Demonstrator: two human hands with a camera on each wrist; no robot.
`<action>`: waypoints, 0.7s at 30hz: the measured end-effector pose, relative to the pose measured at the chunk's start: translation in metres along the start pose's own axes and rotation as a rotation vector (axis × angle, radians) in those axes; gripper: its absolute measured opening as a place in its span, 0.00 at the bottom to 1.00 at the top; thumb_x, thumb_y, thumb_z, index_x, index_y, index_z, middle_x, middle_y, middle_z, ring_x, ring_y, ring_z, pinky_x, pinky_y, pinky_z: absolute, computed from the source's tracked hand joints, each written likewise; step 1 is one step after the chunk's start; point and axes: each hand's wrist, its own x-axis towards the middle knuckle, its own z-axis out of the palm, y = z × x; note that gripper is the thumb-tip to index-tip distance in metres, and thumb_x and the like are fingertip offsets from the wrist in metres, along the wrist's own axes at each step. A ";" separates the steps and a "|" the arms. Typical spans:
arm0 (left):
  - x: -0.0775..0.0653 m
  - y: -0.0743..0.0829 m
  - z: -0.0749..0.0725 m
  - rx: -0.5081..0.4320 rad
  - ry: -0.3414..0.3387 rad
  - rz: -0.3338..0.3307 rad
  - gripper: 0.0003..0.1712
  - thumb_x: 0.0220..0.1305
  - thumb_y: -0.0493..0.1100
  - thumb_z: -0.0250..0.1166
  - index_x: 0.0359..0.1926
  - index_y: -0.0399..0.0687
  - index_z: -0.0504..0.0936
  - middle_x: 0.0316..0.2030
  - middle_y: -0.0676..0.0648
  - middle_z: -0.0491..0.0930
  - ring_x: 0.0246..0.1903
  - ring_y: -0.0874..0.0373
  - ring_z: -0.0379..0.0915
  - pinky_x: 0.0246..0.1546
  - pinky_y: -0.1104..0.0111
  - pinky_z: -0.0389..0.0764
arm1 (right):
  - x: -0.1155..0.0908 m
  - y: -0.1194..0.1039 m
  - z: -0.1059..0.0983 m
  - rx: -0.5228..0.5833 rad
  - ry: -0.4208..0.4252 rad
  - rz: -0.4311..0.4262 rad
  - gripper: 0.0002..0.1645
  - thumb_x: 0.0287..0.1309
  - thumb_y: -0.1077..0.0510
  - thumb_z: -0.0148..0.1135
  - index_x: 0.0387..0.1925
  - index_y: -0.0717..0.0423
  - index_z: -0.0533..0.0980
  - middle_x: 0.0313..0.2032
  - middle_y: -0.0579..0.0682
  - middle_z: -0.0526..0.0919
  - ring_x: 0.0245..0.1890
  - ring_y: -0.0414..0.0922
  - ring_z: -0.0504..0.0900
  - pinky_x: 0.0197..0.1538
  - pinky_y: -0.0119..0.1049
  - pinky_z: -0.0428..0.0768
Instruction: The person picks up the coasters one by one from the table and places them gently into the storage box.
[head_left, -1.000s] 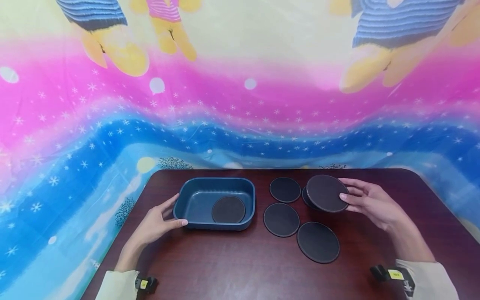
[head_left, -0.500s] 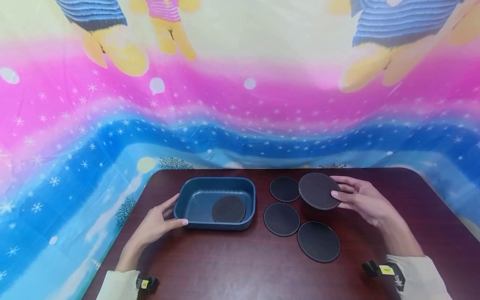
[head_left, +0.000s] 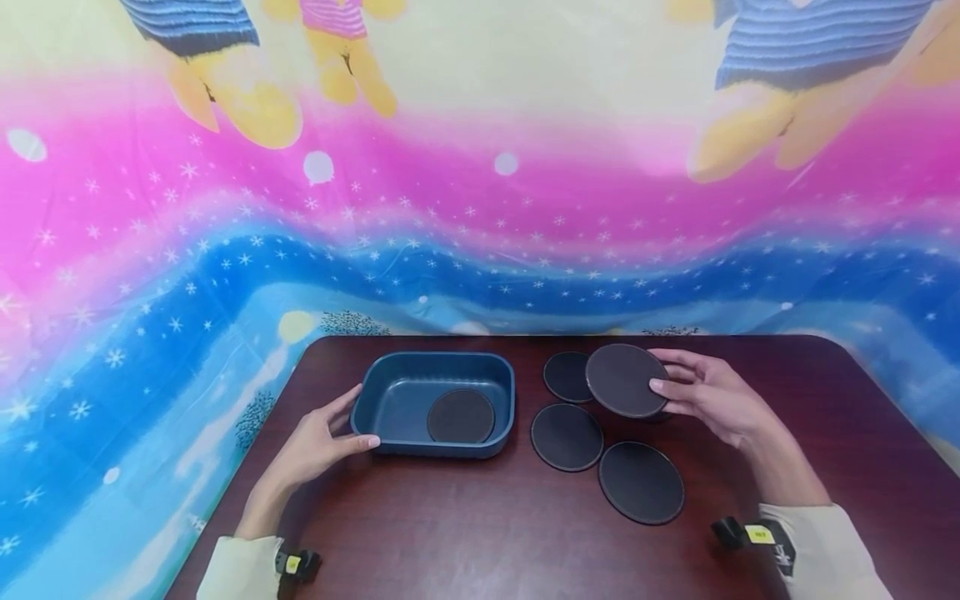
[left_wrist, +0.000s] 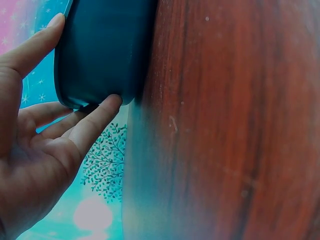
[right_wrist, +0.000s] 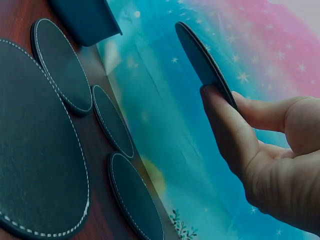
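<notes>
As the raised disc (head_left: 621, 381) is pinched by the right hand (head_left: 711, 395), the blue tray (head_left: 401, 412), long axis sideways, is set leftward; its left end is touched by the spread left hand (head_left: 318, 440).

The dish (head_left: 435, 451) was deep teal. Black coasters (head_left: 641, 483) bore white dashed stitching round their edges. The table (head_left: 450, 533) was reddish brown, with darker streaked grain. Cream, pink and blue bands crossed the cloth (head_left: 450, 192), sprinkled with white snowflakes; its yellow figures (head_left: 817, 42) wore blue or pink stripes. The sleeves (head_left: 828, 546) were cream, the straps (head_left: 782, 547) black.
</notes>
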 end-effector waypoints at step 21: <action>0.001 -0.001 0.001 -0.019 -0.005 0.000 0.58 0.65 0.56 0.79 0.86 0.47 0.58 0.80 0.33 0.65 0.75 0.33 0.68 0.62 0.47 0.85 | 0.008 -0.009 0.022 -0.064 0.006 -0.005 0.46 0.75 0.59 0.66 0.83 0.65 0.55 0.50 0.37 0.86 0.44 0.38 0.93 0.50 0.32 0.90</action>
